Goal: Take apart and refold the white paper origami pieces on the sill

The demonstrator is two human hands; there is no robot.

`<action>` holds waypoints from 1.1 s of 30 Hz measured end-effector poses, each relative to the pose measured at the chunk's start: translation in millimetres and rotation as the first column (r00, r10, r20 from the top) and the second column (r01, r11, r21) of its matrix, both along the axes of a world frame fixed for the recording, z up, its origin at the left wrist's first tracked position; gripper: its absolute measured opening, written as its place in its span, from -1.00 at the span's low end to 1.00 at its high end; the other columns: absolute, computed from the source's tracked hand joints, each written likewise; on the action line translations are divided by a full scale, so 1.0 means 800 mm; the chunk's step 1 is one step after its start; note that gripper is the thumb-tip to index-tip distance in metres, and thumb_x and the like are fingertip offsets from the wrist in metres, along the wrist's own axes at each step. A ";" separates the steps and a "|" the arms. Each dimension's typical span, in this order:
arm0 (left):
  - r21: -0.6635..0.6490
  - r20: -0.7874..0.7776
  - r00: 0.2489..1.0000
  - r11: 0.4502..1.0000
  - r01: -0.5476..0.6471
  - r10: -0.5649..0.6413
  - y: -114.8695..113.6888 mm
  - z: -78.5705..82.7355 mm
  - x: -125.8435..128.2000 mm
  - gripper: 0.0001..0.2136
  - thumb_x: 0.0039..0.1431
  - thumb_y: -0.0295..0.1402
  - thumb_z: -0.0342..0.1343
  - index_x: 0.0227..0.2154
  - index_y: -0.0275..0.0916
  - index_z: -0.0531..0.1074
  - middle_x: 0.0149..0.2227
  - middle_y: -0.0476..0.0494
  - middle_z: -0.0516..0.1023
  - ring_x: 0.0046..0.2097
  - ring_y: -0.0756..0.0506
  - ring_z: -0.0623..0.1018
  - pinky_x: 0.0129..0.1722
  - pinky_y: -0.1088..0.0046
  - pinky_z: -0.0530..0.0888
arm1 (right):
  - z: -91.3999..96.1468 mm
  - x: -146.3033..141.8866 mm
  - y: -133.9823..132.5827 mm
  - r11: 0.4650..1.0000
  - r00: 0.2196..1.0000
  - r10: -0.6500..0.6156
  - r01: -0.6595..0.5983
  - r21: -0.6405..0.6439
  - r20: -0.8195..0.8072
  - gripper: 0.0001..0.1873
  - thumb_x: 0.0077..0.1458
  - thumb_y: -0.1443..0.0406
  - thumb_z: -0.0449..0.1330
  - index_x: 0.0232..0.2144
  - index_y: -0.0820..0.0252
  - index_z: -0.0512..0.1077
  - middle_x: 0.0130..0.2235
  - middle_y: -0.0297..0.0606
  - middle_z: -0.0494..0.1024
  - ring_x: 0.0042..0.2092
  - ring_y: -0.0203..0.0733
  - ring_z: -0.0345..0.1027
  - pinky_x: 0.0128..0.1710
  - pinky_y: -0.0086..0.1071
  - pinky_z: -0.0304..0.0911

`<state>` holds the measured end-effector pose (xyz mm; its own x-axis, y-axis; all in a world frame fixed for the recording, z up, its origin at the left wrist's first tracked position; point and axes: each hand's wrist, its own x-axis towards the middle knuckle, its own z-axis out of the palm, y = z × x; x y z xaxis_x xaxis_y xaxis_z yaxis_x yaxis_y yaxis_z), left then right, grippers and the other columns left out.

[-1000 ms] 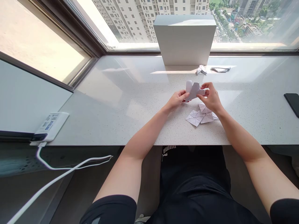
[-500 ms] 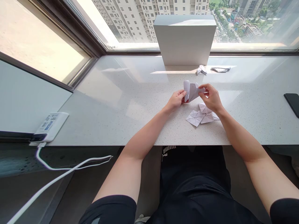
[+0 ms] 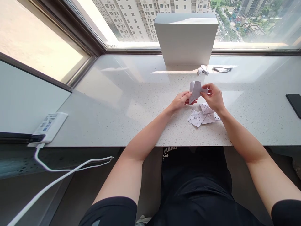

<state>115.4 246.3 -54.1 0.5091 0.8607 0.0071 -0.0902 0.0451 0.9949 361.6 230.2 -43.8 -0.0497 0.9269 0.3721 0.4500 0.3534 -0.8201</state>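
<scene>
A folded white paper piece is held up just above the speckled stone counter. My left hand pinches its lower left corner. My right hand pinches its right tip with thumb and forefinger. Right below my right hand, several creased paper squares lie in a loose pile on the counter.
A white box stands at the window behind the hands, with a small folded paper shape and a flat dark-edged paper beside it. A black phone lies far right. A white power bank with cable rests at the left edge.
The paper piece has been turned and pressed flatter between both hands; my left fingers have slid further under it. The view shifted slightly.
</scene>
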 end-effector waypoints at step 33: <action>-0.076 -0.016 0.932 0.929 -0.363 0.363 0.009 0.009 -0.003 -0.82 0.61 -0.19 0.36 -0.04 -0.19 0.59 -0.04 -0.23 0.85 -0.01 -0.20 0.87 0.20 0.20 0.72 | 0.086 0.025 -0.057 0.760 0.587 0.548 -0.052 -0.648 0.596 -0.46 0.00 0.15 0.65 -0.03 -0.02 0.53 -0.05 -0.18 0.71 0.00 0.15 0.64 -0.16 -0.16 0.45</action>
